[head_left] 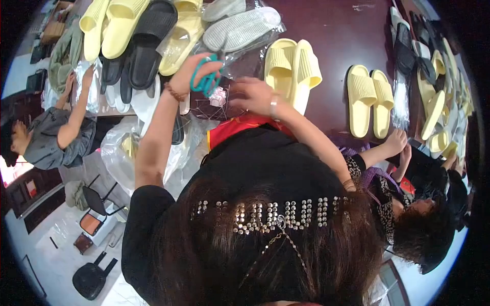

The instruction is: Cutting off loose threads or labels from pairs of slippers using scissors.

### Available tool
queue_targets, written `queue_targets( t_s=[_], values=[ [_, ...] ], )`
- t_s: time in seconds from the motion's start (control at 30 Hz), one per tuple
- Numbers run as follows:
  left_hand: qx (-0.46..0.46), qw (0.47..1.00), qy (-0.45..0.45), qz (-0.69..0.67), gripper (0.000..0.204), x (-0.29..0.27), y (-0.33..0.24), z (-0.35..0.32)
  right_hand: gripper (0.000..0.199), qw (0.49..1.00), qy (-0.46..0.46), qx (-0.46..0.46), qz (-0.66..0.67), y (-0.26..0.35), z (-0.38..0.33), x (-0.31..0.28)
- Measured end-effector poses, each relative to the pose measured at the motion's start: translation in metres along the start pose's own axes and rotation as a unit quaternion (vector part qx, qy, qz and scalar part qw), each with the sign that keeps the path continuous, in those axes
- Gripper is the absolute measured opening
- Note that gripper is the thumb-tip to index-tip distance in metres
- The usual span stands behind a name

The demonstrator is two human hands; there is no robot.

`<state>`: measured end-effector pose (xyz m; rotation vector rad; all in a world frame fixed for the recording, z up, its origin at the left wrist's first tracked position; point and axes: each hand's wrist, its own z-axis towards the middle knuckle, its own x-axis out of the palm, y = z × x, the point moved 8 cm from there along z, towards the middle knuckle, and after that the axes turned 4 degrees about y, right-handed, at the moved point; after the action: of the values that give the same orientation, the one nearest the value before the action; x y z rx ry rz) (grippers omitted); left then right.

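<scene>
Count, head view, items on the dark table (pixel 326 25) and floor.

Hands of the wearer – 2: left hand (pixel 190 71), right hand (pixel 254 94). Scissors (pixel 206 79), teal handles – 1, in the left hand.

Other people – 2: one in grey (pixel 56 137) at left, one with dark hair (pixel 418 219) at right.

Yellow slippers: standing pair (pixel 293 69) – 2; flat pair (pixel 370 99) – 2; top-left group (pixel 109 25) – at least 3. Black slippers (pixel 148 41) – at least 2. Grey slippers (pixel 240 25) in clear bag – 2. Right-edge row (pixel 434 76), mixed colours – too crowded to count.

Chair (pixel 94 209) – 1. Black bag (pixel 91 278) on the floor – 1.
</scene>
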<state>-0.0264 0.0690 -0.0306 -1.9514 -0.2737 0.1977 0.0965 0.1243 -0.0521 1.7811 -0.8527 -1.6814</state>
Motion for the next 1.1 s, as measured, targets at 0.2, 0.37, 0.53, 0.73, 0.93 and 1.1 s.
queue_targets(
  t_s=[0.2,0.37,0.53,0.73,0.93,1.1],
  values=[
    [0.059,0.981,-0.005,0.182,0.039,0.044,0.069,0.040,0.041,0.902,-0.064,0.385,0.184,-0.135,-0.113,-0.032],
    [-0.065,0.819,-0.097,0.561,0.040,0.064,0.087,0.069,0.042,0.914,-0.267,0.307,0.008,-0.164,-0.110,-0.036],
    [-0.034,0.809,-0.041,0.585,0.046,0.080,0.057,0.093,0.045,0.876,-0.366,0.300,0.091,-0.175,-0.120,-0.050],
    [0.165,0.808,-0.022,0.565,0.048,0.134,0.019,0.159,0.046,0.736,-0.460,0.252,0.427,-0.170,-0.166,-0.064],
    [0.025,0.789,0.058,0.611,0.051,0.150,0.037,0.187,0.050,0.484,-0.403,-0.059,0.774,-0.126,-0.161,-0.088],
    [0.140,0.837,0.053,0.527,0.047,0.137,-0.006,0.161,0.050,0.440,-0.380,-0.141,0.801,-0.144,-0.166,-0.094]
  ],
)
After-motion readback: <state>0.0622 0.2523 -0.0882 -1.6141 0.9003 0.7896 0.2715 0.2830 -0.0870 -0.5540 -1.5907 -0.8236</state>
